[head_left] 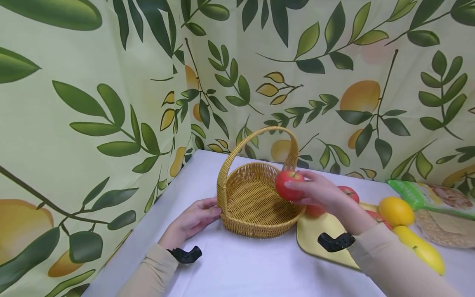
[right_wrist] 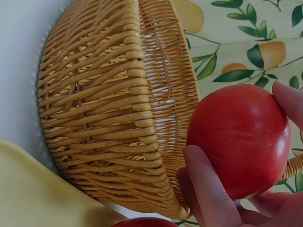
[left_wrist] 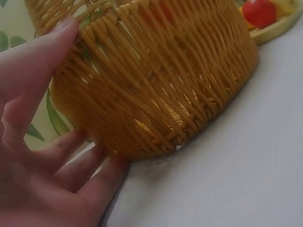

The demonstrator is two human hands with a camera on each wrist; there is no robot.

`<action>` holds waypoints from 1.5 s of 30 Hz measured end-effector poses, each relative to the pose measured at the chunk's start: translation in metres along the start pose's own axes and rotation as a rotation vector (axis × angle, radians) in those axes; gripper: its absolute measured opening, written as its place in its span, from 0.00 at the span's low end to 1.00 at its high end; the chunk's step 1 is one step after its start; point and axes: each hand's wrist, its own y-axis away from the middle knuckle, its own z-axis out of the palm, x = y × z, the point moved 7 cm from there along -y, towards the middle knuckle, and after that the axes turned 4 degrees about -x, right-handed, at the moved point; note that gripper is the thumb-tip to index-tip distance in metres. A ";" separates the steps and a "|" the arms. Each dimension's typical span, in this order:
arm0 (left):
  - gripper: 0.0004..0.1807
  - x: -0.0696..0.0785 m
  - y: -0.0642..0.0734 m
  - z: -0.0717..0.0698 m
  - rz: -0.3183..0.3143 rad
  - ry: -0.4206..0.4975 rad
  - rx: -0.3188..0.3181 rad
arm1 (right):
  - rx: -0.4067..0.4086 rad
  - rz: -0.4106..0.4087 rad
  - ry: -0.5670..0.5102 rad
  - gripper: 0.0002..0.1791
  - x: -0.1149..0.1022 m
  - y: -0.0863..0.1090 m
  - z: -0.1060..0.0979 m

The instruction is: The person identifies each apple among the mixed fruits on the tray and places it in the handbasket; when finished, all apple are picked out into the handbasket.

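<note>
A red apple (head_left: 288, 185) is held in my right hand (head_left: 320, 190), thumb and fingers round it, above the right side of a wicker basket's rim. The basket (head_left: 259, 229) has a tall arched handle, and its woven floor shows bare in the head view. My left hand (head_left: 197, 216) touches the basket's left side. The left wrist view shows its thumb (left_wrist: 59, 45) near the rim and the other fingers against the lower wall, fairly straight. In the right wrist view the apple (right_wrist: 239, 142) is beside the basket's rim, not touching the floor of it.
A yellow tray (head_left: 322, 239) to the basket's right bears red apples (head_left: 349, 193), partly hidden by my right arm. Farther right are an orange (head_left: 396, 210), a yellow elongated fruit (head_left: 421, 249) and a green-edged food packet (head_left: 438, 196). Leaf-patterned cloth (head_left: 315, 82) stands behind the white table.
</note>
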 end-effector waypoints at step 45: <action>0.18 0.001 -0.002 0.003 0.024 0.030 -0.022 | -0.020 0.042 0.036 0.49 -0.006 -0.033 0.011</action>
